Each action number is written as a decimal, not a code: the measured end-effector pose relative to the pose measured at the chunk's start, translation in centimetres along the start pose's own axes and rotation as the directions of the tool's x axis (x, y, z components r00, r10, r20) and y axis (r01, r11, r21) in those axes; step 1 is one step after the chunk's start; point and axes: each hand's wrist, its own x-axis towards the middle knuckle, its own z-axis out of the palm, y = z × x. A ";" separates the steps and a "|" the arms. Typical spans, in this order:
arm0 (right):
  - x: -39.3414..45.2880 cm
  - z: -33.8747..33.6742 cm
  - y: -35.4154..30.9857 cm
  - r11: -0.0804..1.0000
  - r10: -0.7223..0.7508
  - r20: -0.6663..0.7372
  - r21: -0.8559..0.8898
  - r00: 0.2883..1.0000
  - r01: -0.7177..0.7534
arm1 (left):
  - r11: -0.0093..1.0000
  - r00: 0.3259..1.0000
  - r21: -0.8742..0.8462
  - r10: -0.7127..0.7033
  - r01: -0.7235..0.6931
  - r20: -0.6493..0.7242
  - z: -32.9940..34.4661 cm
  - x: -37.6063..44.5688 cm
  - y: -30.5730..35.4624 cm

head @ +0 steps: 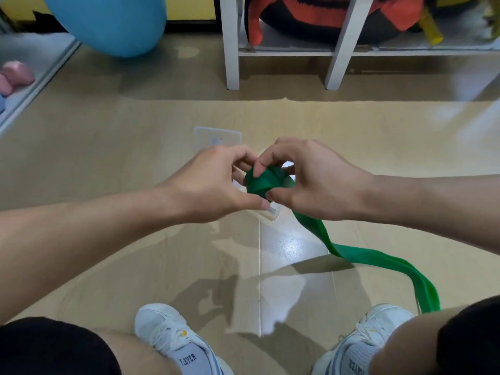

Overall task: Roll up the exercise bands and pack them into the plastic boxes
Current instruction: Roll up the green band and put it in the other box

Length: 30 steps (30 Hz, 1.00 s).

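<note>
From the head view I see my left hand (213,185) and right hand (311,180) meeting in the middle, both with fingers curled and pinching a small roll at one end of a green exercise band (266,182). The rest of the band trails from under the right hand, down and to the right across the floor (135,253), and its far end is hidden behind my right knee.

A clear plastic box (270,212) sits below the hands, mostly covered by them; only a corner and a label show. Beyond the hands lies a flat clear piece, probably the lid (216,138), hard to make out against the floor.

The floor is pale tan and glossy with seams. My two white shoes (173,336) show at the bottom. A white shelf (232,50) stands ahead, holding an orange and black thing cut off by the top edge. A blue ball (113,20) sits at top left, also cut off.
</note>
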 end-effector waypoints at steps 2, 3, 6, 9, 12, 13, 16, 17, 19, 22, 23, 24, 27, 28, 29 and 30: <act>-0.3 0.3 -0.2 0.998 -0.038 0.037 -0.058 0.999 0.040 | 1.000 0.999 0.015 0.004 -0.003 -0.054 0.4 0.1 0.2; -0.3 0.3 -0.1 0.998 -0.041 0.043 -0.056 0.998 0.043 | 1.000 0.999 -0.005 -0.015 0.015 -0.051 0.4 0.1 0.1; -0.2 0.3 0.4 0.993 0.028 0.006 0.111 1.000 -0.028 | 0.976 0.987 -0.150 -0.159 0.156 -0.009 -0.2 0.3 -0.5; 0.0 0.2 0.9 0.972 0.065 -0.038 0.229 0.997 -0.055 | 0.939 0.973 -0.269 -0.229 0.216 -0.019 -0.6 0.3 -0.4; -0.1 0.2 1.0 0.963 0.093 -0.061 0.260 0.994 -0.074 | 0.905 0.972 -0.371 -0.234 0.207 -0.030 -0.8 0.2 -0.5; -0.1 0.2 1.0 0.959 0.098 -0.066 0.274 0.993 -0.077 | 0.890 0.971 -0.407 -0.237 0.205 -0.029 -0.8 0.2 -0.5; 0.0 0.2 0.9 0.950 0.095 -0.075 0.306 0.993 -0.068 | 0.827 0.970 -0.524 -0.242 0.206 -0.002 -0.8 0.3 -0.9; 0.1 0.2 0.9 0.950 0.095 -0.084 0.306 0.992 -0.065 | 0.800 0.969 -0.562 -0.246 0.212 0.016 -0.8 0.4 -0.9; 0.2 0.1 1.0 0.952 0.100 -0.104 0.298 0.990 -0.065 | 0.751 0.968 -0.622 -0.246 0.220 0.046 -0.7 0.5 -0.9; 0.2 -0.1 1.3 0.947 0.113 -0.115 0.313 0.987 -0.072 | 0.717 0.964 -0.653 -0.250 0.244 0.086 -0.5 0.5 -0.7; 0.2 -0.1 1.3 0.946 0.120 -0.119 0.315 0.986 -0.077 | 0.712 0.962 -0.654 -0.254 0.255 0.100 -0.4 0.5 -0.8; 0.2 -0.1 1.3 0.948 0.125 -0.124 0.306 0.984 -0.082 | 0.712 0.961 -0.650 -0.252 0.264 0.115 -0.4 0.5 -1.0; 0.1 0.0 1.0 0.968 0.132 -0.103 0.227 0.986 -0.106 | 0.823 0.970 -0.514 -0.208 0.244 0.128 -0.5 0.5 -1.5; 0.1 0.1 0.9 0.979 0.125 -0.076 0.173 0.989 -0.111 | 0.887 0.974 -0.405 -0.187 0.222 0.125 -0.5 0.5 -1.3; 0.0 0.3 0.8 0.988 0.114 -0.045 0.113 0.992 -0.109 | 0.934 0.978 -0.297 -0.175 0.201 0.112 -0.4 0.4 -1.0; 0.0 0.5 0.6 0.993 0.104 -0.017 0.062 0.994 -0.103 | 0.961 0.982 -0.212 -0.161 0.178 0.096 -0.2 0.3 -0.6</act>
